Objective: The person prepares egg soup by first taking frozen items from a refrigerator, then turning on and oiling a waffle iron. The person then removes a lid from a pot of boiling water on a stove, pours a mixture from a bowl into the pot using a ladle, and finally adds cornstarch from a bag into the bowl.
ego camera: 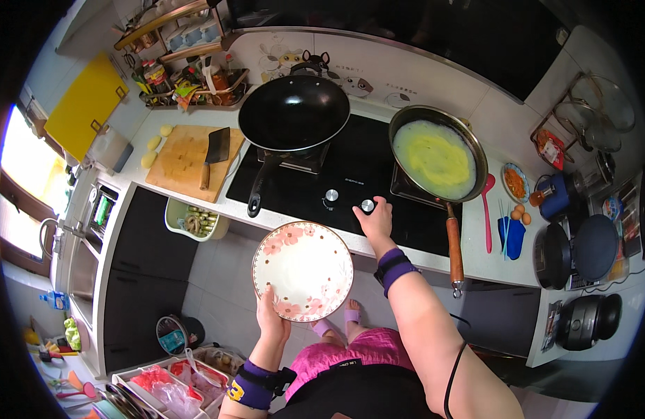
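Observation:
My left hand (271, 317) grips the lower left rim of a white plate (304, 269) printed with pink flowers, held out over the floor before the counter. With thumb and fingers, my right hand (376, 220) grasps the right-hand silver knob (368, 205) of a black glass cooktop (348, 157). A second knob (330, 196) sits to its left. On the right burner rests a steel pan (480, 173) with a wooden handle (455, 246), holding a pale liquid with yellow swirls (435, 157). A black wok (294, 112), dark and glossy inside, stands on the left burner.
A cleaver (217, 149) lies on a wooden cutting board (170, 162), beside peeled potatoes (153, 143). Right of the cooktop are a red ladle (488, 214), several eggs (520, 213), a blue cloth (515, 238) and a plate of shredded orange food (515, 183). A green bin (178, 220) hangs at the counter's front.

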A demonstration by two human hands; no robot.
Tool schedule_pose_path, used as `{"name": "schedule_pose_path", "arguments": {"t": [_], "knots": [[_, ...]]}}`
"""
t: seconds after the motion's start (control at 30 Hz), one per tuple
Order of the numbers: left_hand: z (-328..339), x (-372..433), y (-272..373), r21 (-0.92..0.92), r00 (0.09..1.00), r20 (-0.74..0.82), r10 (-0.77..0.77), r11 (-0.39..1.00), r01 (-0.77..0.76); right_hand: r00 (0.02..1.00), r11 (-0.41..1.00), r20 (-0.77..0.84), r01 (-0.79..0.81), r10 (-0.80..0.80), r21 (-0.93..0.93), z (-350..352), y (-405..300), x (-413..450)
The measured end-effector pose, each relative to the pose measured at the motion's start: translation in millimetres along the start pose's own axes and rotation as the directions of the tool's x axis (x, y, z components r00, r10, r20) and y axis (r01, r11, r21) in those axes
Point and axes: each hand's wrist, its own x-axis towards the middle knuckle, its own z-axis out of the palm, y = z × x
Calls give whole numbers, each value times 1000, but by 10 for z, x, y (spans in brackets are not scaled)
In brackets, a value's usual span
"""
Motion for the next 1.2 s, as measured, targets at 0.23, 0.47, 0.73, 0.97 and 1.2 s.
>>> {"name": "schedule_pose_path", "arguments": {"t": [0.23, 0.47, 0.73, 0.97, 1.2], "knots": [[-179, 26, 98, 14, 999, -13, 31, 999, -30, 990, 971, 120, 96, -71, -220, -15, -187, 250], [-283, 78, 173, -41, 994, -45, 101, 994, -103, 904, 918, 221, 390, -366, -78, -98, -23, 237], [-877, 354, 560, -166, 965, -217, 145, 969, -183, 801, 788, 106, 540, -589, 296, -55, -515, -711], [-1723, 766, 1826, -286, 940, -199, 277, 901, -326, 598, 799, 544, 326, -589, 506, 808, -1613, -1862], [-3274, 1109, 3927, -369, 891, -169, 422, 811, -455, 308, 696, 706, -162, -638, 700, 2453, -4018, -3305]]}}
